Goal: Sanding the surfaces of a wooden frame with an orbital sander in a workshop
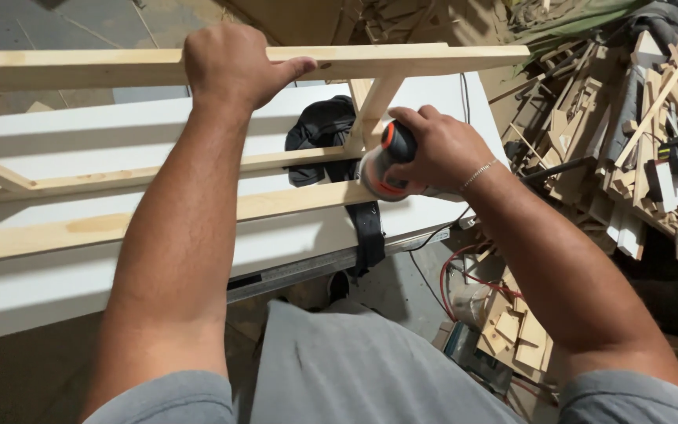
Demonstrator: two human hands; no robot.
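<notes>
Grey cloth of the person's shirt [355, 369] fills the bottom of the view, and both bare forearms reach up from it toward a pale wooden frame [80, 228] that lies across a white table [56, 283]. Left hand [233, 67] is wrapped over the frame's top rail [433, 59], fingers curled over the far edge and thumb stretched along the near face, clamped firmly on the wood. Right hand [437, 149], with a thin bracelet [480, 174] at the wrist, is closed around a small power tool [386, 161] with a black and orange body and a round pale grey base; that base is pressed against the frame where a short diagonal brace [370, 114] meets the two lower rails, near the frame's right end. Just behind that joint a black bundle of cloth [319, 129] sits on the table, and a black strap [369, 232] hangs from it over the table's front edge. A thin black cord [433, 235] trails down from the table's right side toward the floor. To the right, well apart from the hands, a heap of wood offcuts [621, 141] is piled up, with more offcuts and red wires [472, 279] in a lower pile beside the person's right elbow
</notes>
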